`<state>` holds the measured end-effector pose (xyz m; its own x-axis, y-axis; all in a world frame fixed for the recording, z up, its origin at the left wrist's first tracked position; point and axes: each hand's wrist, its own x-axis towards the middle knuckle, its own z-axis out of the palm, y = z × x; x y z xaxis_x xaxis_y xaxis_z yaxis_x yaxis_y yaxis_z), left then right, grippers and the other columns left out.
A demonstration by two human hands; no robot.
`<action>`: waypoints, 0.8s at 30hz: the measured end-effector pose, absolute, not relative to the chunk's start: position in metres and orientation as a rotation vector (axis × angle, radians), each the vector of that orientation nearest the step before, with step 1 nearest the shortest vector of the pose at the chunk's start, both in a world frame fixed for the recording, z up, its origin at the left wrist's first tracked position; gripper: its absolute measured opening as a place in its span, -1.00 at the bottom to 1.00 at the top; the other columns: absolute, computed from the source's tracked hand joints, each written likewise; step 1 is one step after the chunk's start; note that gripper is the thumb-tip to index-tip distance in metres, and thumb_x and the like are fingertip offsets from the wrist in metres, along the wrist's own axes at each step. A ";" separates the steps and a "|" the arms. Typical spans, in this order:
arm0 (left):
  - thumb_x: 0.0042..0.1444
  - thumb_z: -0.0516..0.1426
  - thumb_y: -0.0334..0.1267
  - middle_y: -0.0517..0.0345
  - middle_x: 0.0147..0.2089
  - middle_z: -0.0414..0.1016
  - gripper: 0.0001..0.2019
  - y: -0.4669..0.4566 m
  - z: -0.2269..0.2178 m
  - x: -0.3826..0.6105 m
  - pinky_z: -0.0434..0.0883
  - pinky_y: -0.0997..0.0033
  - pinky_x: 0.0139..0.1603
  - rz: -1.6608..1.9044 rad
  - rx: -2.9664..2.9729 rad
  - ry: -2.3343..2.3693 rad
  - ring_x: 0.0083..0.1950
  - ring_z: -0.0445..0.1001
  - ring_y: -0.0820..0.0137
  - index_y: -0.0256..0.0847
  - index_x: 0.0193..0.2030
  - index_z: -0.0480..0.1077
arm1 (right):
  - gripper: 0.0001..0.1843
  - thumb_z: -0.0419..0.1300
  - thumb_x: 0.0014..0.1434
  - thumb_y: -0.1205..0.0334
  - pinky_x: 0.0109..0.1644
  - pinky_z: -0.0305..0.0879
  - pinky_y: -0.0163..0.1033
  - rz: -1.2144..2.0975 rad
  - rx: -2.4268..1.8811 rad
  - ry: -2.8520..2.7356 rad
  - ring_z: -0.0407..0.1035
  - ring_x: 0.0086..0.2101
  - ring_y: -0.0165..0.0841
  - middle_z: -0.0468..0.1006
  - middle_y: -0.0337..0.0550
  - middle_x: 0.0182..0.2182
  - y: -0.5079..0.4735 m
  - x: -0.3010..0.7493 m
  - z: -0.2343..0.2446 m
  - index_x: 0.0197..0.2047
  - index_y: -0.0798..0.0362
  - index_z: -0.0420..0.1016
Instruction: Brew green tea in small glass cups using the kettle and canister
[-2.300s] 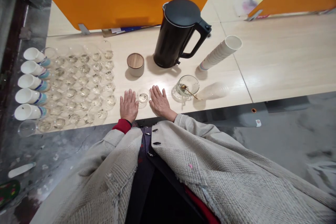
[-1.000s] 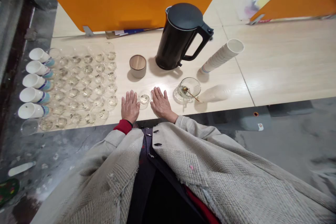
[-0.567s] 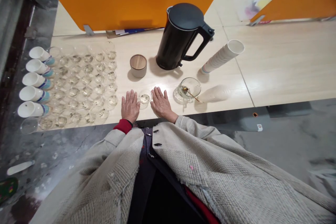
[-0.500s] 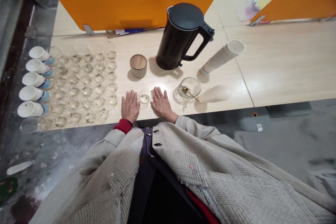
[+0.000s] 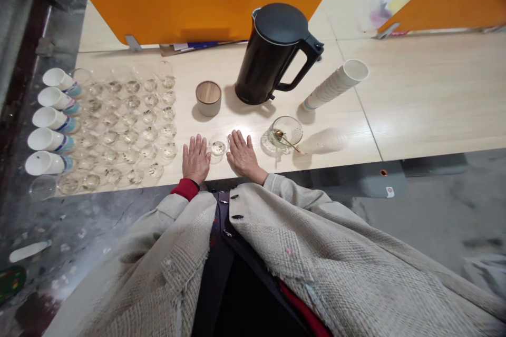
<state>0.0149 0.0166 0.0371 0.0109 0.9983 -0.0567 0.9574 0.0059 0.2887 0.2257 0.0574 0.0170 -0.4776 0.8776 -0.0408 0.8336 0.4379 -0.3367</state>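
Observation:
My left hand (image 5: 196,160) lies flat on the table (image 5: 419,95), palm down, fingers stretched out. To its right, also flat with the fingers stretched, is my right hand (image 5: 244,157). Between the two hands stands a small clear cup (image 5: 218,146) with dark bits, like tea leaves, at its bottom. Neither hand grips it; whether the nearest fingers touch it I cannot tell. Right of my right hand is a ribbed glass cup (image 5: 291,129) with a gold spoon (image 5: 288,140) leaning in it. A round grey canister (image 5: 208,105) with a wooden lid stands beyond my hands.
A black electric kettle (image 5: 264,58) stands behind, its handle to the right. Stacked paper cups (image 5: 336,84) lean near it. Several rows of clear cups (image 5: 130,121) holding leaves fill the left side, edged by white paper cups (image 5: 45,139). An orange partition (image 5: 190,0) borders the back.

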 end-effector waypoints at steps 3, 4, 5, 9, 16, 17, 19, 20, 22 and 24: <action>0.48 -0.08 -0.16 -0.13 0.71 -0.03 -0.36 0.017 0.037 0.015 -0.10 -0.30 0.70 0.236 2.036 2.035 0.74 -0.09 0.00 -0.30 0.63 0.14 | -0.22 -0.08 0.51 0.09 0.66 -0.53 0.30 0.492 -1.521 -2.544 -0.32 0.64 -0.04 -0.16 0.19 0.66 0.058 0.226 0.018 0.66 0.28 -0.04; 0.48 -0.08 -0.16 -0.12 0.71 -0.04 -0.36 0.017 0.037 0.015 -0.10 -0.29 0.70 0.237 2.033 2.035 0.74 -0.09 0.01 -0.29 0.63 0.14 | -0.22 -0.08 0.51 0.10 0.66 -0.53 0.29 0.498 -1.522 -2.547 -0.31 0.63 -0.04 -0.16 0.19 0.66 0.058 0.226 0.019 0.66 0.28 -0.04; 0.48 -0.08 -0.16 -0.11 0.71 -0.04 -0.36 0.017 0.037 0.015 -0.10 -0.29 0.70 0.238 2.032 2.034 0.74 -0.09 0.01 -0.29 0.63 0.14 | -0.22 -0.07 0.51 0.10 0.66 -0.53 0.29 0.501 -1.525 -2.550 -0.31 0.63 -0.03 -0.16 0.19 0.66 0.058 0.226 0.019 0.65 0.29 -0.04; 0.48 -0.08 -0.16 -0.12 0.72 -0.05 -0.36 0.016 0.039 0.015 -0.11 -0.29 0.70 0.236 2.031 2.029 0.74 -0.09 0.01 -0.28 0.63 0.14 | -0.22 -0.07 0.51 0.10 0.66 -0.54 0.28 0.497 -1.534 -2.543 -0.32 0.64 -0.04 -0.15 0.19 0.66 0.058 0.226 0.019 0.65 0.29 -0.03; 0.47 -0.07 -0.15 -0.13 0.71 -0.03 -0.37 0.016 0.039 0.015 -0.12 -0.29 0.70 0.269 2.026 2.028 0.74 -0.08 0.00 -0.29 0.62 0.16 | -0.23 -0.07 0.51 0.10 0.66 -0.55 0.27 0.500 -1.533 -2.541 -0.32 0.64 -0.05 -0.15 0.19 0.66 0.058 0.225 0.019 0.65 0.28 -0.02; 0.47 -0.06 -0.15 -0.13 0.71 -0.02 -0.37 0.017 0.038 0.015 -0.12 -0.30 0.70 0.283 2.021 2.024 0.73 -0.07 0.00 -0.29 0.61 0.17 | -0.23 -0.07 0.51 0.10 0.66 -0.54 0.27 0.501 -1.539 -2.544 -0.32 0.64 -0.05 -0.15 0.19 0.66 0.057 0.225 0.020 0.65 0.28 -0.03; 0.46 -0.05 -0.15 -0.14 0.70 -0.01 -0.36 0.017 0.037 0.014 -0.12 -0.33 0.70 0.306 2.014 2.013 0.73 -0.07 -0.02 -0.28 0.61 0.18 | -0.22 -0.07 0.51 0.10 0.66 -0.54 0.26 0.501 -1.544 -2.550 -0.32 0.64 -0.05 -0.16 0.19 0.66 0.057 0.226 0.021 0.65 0.28 -0.03; 0.46 -0.05 -0.15 -0.15 0.70 -0.01 -0.36 0.017 0.036 0.014 -0.11 -0.34 0.69 0.316 2.011 2.008 0.73 -0.08 -0.03 -0.28 0.61 0.18 | -0.22 -0.07 0.51 0.10 0.66 -0.53 0.26 0.498 -1.543 -2.549 -0.32 0.64 -0.06 -0.16 0.19 0.66 0.057 0.226 0.021 0.65 0.28 -0.03; 0.45 -0.05 -0.15 -0.15 0.70 -0.01 -0.36 0.018 0.035 0.014 -0.12 -0.37 0.69 0.333 2.006 2.003 0.73 -0.08 -0.03 -0.27 0.61 0.18 | -0.22 -0.08 0.51 0.10 0.66 -0.53 0.27 0.496 -1.537 -2.545 -0.32 0.64 -0.05 -0.16 0.20 0.66 0.057 0.226 0.021 0.65 0.28 -0.03; 0.45 -0.06 -0.15 -0.16 0.70 -0.01 -0.36 0.018 0.035 0.014 -0.12 -0.37 0.69 0.337 2.004 2.004 0.73 -0.07 -0.03 -0.28 0.61 0.18 | -0.22 -0.08 0.51 0.09 0.66 -0.54 0.28 0.499 -1.532 -2.540 -0.31 0.64 -0.05 -0.16 0.20 0.65 0.058 0.226 0.020 0.65 0.27 -0.04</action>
<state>0.0138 0.0177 0.0347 0.0070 0.9993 -0.0364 0.9324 0.0066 0.3614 0.2265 0.0575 0.0196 -0.4748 0.8783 -0.0557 0.8340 0.4289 -0.3470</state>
